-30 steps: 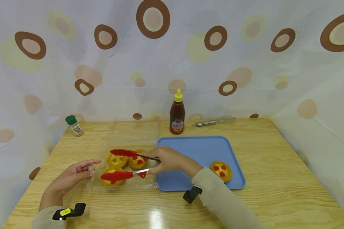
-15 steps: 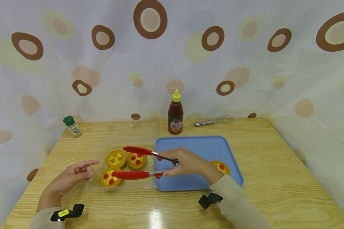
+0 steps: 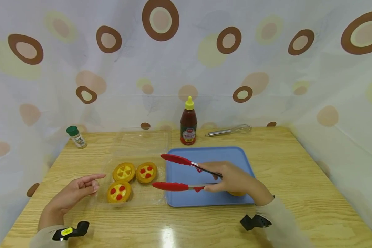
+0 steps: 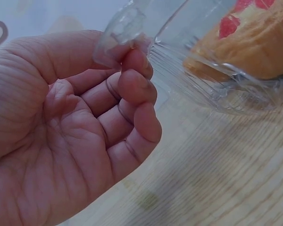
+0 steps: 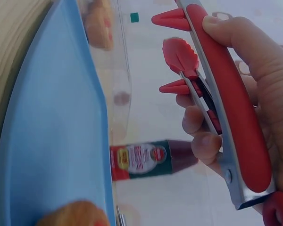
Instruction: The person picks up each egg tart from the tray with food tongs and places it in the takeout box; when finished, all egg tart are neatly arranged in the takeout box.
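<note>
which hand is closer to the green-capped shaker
Left. The left hand is on the near side of the shaker; the right hand, much farther right, is over the blue tray.

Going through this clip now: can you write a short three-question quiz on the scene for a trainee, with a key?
1. How many tarts are inside the clear container?
2. The right hand holds tongs. True or false: they grip a tart.
3. What lies just behind the blue tray? A) green-capped shaker; B) whisk; C) tart.

Key: 1: three. 2: false; nothing is between their tips. 3: B.
</note>
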The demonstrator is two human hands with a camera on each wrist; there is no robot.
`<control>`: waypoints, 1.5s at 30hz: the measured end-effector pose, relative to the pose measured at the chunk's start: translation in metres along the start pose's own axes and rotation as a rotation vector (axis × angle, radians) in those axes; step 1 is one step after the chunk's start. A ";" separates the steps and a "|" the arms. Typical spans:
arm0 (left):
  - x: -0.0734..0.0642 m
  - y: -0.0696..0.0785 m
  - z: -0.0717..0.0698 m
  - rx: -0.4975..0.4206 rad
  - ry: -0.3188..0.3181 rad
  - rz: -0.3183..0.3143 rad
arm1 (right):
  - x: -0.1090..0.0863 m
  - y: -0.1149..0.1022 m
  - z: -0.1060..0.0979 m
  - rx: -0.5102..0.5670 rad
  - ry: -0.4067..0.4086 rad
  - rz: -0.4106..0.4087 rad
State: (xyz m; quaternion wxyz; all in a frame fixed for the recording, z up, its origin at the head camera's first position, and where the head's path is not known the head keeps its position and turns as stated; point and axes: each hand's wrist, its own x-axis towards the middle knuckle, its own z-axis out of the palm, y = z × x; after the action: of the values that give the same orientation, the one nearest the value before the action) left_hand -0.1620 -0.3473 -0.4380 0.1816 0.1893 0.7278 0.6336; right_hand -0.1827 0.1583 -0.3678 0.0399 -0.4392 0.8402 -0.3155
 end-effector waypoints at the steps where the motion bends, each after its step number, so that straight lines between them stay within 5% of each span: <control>1: 0.000 0.000 0.000 0.007 0.003 -0.002 | -0.005 0.001 -0.002 -0.007 0.007 0.003; 10: 0.000 0.002 0.000 -0.003 -0.007 0.014 | -0.051 0.012 -0.020 -0.127 0.083 0.062; 18: 0.000 0.002 0.001 0.008 -0.002 0.019 | -0.086 0.022 -0.031 -0.146 0.186 -0.019; 45: 0.000 -0.002 -0.002 -0.001 0.000 0.012 | -0.167 0.041 -0.040 -0.284 0.204 0.117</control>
State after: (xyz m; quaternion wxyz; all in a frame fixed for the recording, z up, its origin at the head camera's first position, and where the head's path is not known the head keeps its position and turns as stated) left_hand -0.1631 -0.3489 -0.4395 0.1777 0.1936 0.7262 0.6352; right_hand -0.1241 0.3225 -0.3939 -0.0898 -0.3564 0.9002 -0.2336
